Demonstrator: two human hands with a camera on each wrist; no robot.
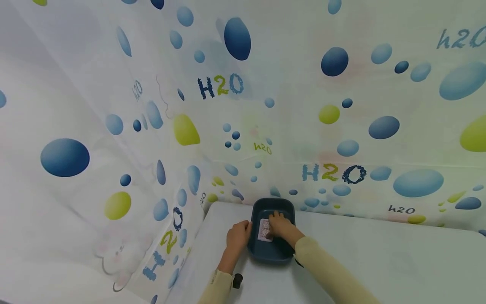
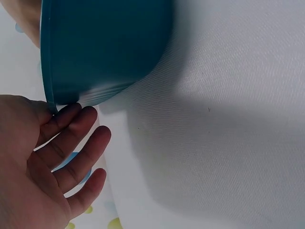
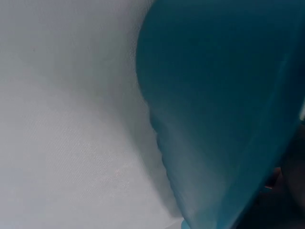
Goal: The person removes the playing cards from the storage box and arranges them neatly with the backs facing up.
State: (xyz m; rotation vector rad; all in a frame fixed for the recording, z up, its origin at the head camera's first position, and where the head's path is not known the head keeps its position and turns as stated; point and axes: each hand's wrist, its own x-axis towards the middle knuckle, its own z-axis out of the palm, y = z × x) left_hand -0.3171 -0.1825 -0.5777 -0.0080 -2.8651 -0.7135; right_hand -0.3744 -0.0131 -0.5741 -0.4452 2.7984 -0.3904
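Note:
A dark teal plastic tub (image 1: 271, 256) stands on the white table. My left hand (image 1: 238, 237) pinches its left rim; in the left wrist view the index finger of the left hand (image 2: 52, 162) meets the rim, and the other fingers are spread below. Inside the tub lies a card with a reddish patterned back (image 1: 264, 230), like a playing card. My right hand (image 1: 282, 226) reaches into the tub over its right side, thumb at the card's right edge. Whether it grips the card cannot be made out. The tub's wall (image 3: 209, 95) hides most of that hand in the right wrist view.
The white tabletop (image 1: 364, 257) stretches right of the tub. Behind it and on the left hang white sheets (image 1: 288, 135) printed with blue and green spots and H2O lettering. A small black object (image 1: 237, 280) is at the left wrist.

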